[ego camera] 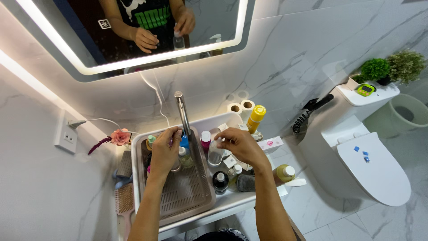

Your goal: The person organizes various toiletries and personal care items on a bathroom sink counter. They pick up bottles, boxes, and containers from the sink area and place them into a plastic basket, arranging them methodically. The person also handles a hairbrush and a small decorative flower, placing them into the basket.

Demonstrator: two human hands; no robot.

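Over the sink (143, 139), left hand (164, 151) is closed round a small bottle at the basket's (185, 196) twelve o'clock edge, right hand (240, 143) pinching the clear bottle (216, 154) just beside, at three o'clock, other bottles unsorted around.

My white counter (232, 203) holds a sink (139, 147), a yellow-capped bottle (256, 118), a hairbrush (124, 201) and a pink flower (119, 136).
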